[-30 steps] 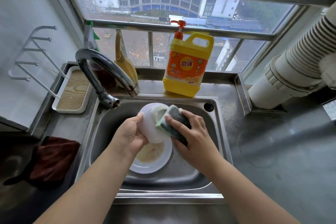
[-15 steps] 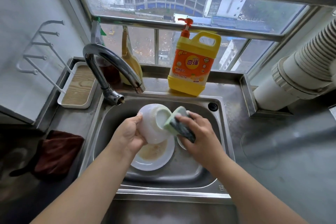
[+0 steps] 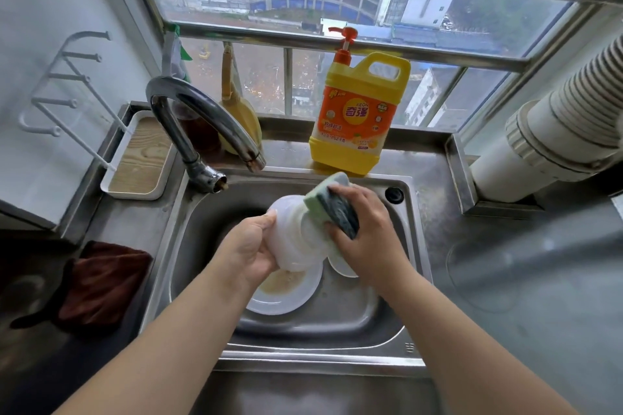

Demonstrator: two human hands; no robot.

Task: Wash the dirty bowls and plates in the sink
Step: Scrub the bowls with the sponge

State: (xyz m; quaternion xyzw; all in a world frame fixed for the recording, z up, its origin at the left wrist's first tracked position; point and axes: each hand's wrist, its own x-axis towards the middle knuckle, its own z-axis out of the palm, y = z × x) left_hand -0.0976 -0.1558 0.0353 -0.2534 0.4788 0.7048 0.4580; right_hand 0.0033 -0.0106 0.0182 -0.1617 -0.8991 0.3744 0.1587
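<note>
1. Stainless steel counter (image 3: pixel 505 280), grey and dull, runs round a sink (image 3: pixel 387 310) set below a barred window (image 3: pixel 303 10) that looks down on buildings.
2. Sink, steel, one basin. Holds a white plate (image 3: pixel 286 296) lying flat on the bottom, smeared with yellowish-brown residue, and to its right a second white dish (image 3: pixel 340 268), mostly hidden under the right wrist.
3. Bowl (image 3: pixel 296 239), white, held above the plate over the middle of the basin, tipped on its side with its base toward the right.
4. Left hand (image 3: pixel 249 246): fingers curled round the bowl's left side, thumb near its rim, gripping it.
5. Right hand (image 3: pixel 367 232): fingers wrapped over a sponge (image 3: pixel 333 205), green foam with a dark scouring face, pressing it against the bowl's upper right.
6. Faucet (image 3: pixel 202 121), curved chrome, at the sink's back left corner, spout over the basin; whether water runs cannot be told.
7. Detergent jug (image 3: pixel 357 118), yellow with an orange label and red pump, upright on the ledge behind the sink.
8. Tray (image 3: pixel 138 158), white-rimmed with a wood-grain floor, left of the faucet; a white wire rack (image 3: pixel 67 91) slants over it from the wall.
9. Cloth (image 3: pixel 101 286), dark reddish-brown, crumpled on the counter left of the sink.
10. Duct (image 3: pixel 553 131), white, ribbed, at far right.
</note>
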